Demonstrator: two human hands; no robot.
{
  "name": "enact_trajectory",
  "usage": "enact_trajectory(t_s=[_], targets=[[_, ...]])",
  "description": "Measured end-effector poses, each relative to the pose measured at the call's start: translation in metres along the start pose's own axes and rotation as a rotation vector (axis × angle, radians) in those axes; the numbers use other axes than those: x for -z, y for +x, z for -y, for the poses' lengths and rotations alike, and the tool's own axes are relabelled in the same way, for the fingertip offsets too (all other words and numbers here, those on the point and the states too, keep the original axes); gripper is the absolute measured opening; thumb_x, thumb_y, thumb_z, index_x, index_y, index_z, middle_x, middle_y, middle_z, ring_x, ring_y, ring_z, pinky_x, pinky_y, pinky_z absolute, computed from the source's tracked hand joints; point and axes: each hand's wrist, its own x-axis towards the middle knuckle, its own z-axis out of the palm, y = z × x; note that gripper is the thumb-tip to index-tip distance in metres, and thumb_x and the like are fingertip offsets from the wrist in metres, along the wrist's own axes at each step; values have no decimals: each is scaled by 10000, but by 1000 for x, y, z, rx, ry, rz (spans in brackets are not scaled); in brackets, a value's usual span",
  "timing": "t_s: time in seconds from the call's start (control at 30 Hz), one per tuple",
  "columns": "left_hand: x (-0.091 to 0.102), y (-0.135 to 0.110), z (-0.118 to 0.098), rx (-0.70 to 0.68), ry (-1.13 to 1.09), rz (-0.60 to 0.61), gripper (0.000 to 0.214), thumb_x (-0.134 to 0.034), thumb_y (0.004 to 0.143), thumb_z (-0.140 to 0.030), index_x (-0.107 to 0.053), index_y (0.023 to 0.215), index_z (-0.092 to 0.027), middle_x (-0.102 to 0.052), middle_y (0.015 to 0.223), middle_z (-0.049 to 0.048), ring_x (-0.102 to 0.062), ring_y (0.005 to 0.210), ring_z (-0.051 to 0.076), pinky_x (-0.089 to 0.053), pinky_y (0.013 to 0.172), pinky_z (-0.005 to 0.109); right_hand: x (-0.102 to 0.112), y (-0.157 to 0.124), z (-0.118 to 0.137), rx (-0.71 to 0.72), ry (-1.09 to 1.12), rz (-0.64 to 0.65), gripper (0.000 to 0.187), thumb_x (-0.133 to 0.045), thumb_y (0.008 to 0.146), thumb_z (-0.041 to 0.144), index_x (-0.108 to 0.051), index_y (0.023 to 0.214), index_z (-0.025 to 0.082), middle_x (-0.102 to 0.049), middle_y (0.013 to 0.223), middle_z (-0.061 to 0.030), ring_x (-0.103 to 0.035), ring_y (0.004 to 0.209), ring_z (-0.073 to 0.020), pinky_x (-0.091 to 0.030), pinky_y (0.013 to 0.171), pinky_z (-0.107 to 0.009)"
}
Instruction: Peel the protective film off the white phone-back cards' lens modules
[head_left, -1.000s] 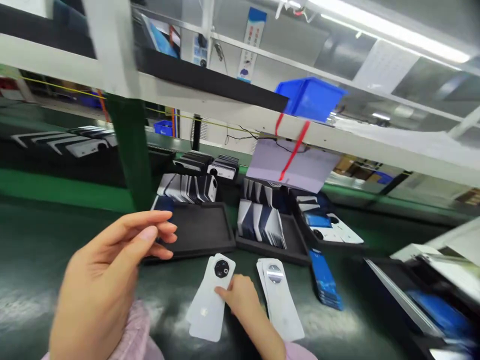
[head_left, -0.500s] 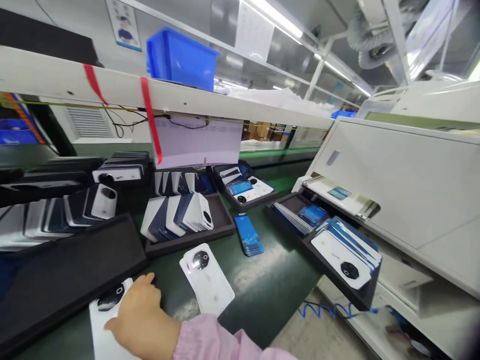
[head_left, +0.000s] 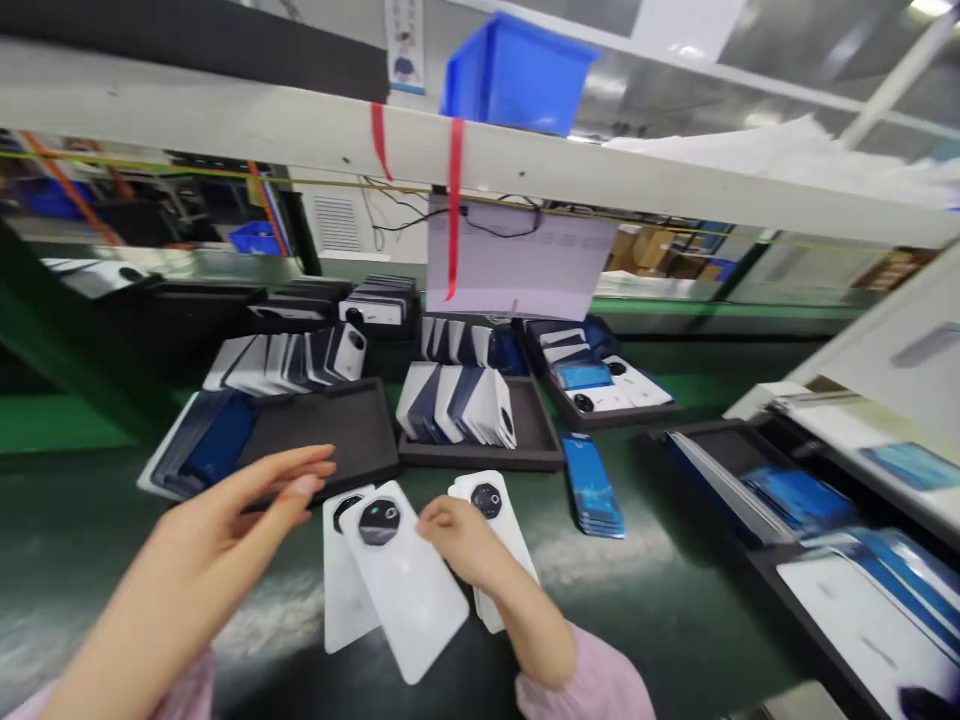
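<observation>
A white phone back panel (head_left: 409,590) with a dark octagonal camera area is pinched at its right edge by my right hand (head_left: 461,540). It overlaps a second white panel (head_left: 343,605) at its left. My left hand (head_left: 214,545) is open, fingers stretched to the right, just in front of a black foam tray (head_left: 330,430); it holds nothing. Behind my right hand lies a small stack of white panels (head_left: 504,515), partly hidden by the hand and wrist.
Upright white and dark panels (head_left: 457,405) fill part of a middle black tray (head_left: 538,415). Blue film strips (head_left: 592,485) lie right of it. A tray of white panels (head_left: 607,385) stands behind, another tray (head_left: 765,575) at right. A white shelf (head_left: 585,170) spans above.
My view has turned left. My left hand has come into view. My right hand has moved right from the tray's edge, and a white panel is now in its fingers.
</observation>
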Motion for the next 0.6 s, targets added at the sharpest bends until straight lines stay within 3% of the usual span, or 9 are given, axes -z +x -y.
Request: enact_trajectory(t_s=[0.1,0.2,0.27,0.47,0.6], targets=[[-37,-12,10,106,-91,107,529,-855,807,-518,-804,1250,-234,-851,1156,97,-786,1043,298,-659,764,284,27,-26,-9,88,219,-119,251,-640,1044,409,-661,1099,166,-621,786,42,-575,575,-99,-500,533,-238],[-82,-24,27,311,-350,423,464,-832,835,-441,-809,1223,-187,-851,1073,131,-786,980,313,-665,731,352,43,-44,-15,163,375,-221,445,-661,971,561,-649,1226,197,-538,733,53,-493,560,-109,-374,477,-234],[-104,-30,32,341,-438,519,421,-796,867,-371,-790,1243,-183,-846,1024,112,-779,882,269,-624,691,304,47,-53,-18,179,431,-241,517,-705,918,612,-694,1248,214,-562,754,29,-485,574,-121,-356,477,-252],[-132,-23,26,352,-505,483,235,-714,906,-340,-841,1019,-178,-750,767,21,-608,640,152,-442,559,198,58,-66,-29,120,507,-271,425,-752,914,568,-789,1280,355,-578,739,17,-460,537,-118,-399,482,-264],[-145,-18,28,404,-494,485,257,-741,911,-414,-828,950,-175,-726,757,8,-594,680,158,-455,617,210,64,-66,-37,64,494,-293,396,-792,868,588,-830,1215,401,-560,694,2,-438,509,-114,-349,433,-249]])
